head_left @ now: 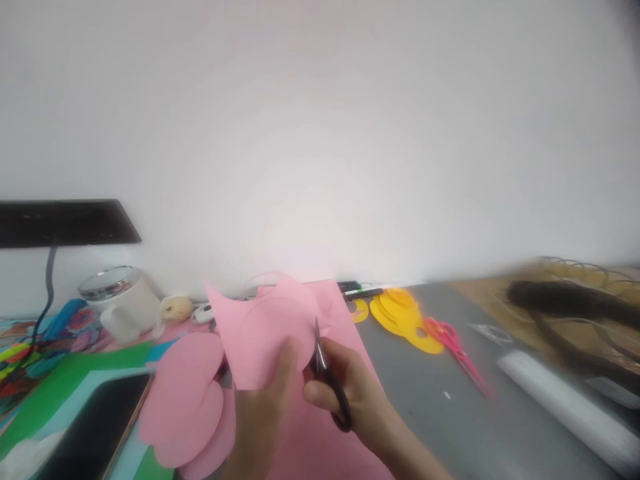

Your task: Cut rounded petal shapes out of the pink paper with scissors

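Note:
My left hand [263,417] pinches a pink paper sheet [260,333] with a curved outline cut into it, holding it up over the desk. My right hand [350,390] is closed on black-handled scissors [327,373]; their blades point up and bite into the sheet's right edge. Under both hands lies a larger pink sheet [345,320]. Several cut pink rounded shapes [187,400] lie stacked just left of my left hand.
Yellow cut paper shapes [400,313], pink scissors [457,347] and markers [360,290] lie on the grey mat [450,413]. A white roll [565,410] lies to the right. A phone [93,427], green paper [70,377], a white mug [125,303] and a lamp [65,223] are left.

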### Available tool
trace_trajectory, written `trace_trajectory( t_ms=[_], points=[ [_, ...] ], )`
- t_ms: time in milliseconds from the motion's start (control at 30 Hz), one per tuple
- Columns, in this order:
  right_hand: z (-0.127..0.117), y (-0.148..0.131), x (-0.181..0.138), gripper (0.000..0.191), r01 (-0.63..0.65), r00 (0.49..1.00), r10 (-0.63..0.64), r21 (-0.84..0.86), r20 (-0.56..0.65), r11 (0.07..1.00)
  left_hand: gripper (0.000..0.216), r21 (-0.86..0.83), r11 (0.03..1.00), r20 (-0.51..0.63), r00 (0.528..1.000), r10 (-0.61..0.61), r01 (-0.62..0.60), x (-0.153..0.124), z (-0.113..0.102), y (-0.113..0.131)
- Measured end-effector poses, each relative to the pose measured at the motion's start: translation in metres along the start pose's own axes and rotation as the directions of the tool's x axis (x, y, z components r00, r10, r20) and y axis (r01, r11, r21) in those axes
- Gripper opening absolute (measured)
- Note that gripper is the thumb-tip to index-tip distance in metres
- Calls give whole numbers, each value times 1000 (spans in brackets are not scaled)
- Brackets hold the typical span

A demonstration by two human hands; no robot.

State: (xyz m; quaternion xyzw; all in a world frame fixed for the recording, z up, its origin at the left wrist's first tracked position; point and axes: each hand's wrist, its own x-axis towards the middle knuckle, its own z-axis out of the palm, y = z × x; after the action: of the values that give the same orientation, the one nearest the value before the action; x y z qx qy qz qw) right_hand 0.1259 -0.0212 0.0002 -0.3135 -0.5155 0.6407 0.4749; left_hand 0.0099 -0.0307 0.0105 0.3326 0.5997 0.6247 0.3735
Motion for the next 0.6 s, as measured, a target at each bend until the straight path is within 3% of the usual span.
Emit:
trace_trajectory(
  t_ms=[600],
  points=[
    [-1,3,-1,49,-19,1000,19,-64,-12,998,45,19,998,-9,998,60,-60,5,-2,-5]
  ],
)
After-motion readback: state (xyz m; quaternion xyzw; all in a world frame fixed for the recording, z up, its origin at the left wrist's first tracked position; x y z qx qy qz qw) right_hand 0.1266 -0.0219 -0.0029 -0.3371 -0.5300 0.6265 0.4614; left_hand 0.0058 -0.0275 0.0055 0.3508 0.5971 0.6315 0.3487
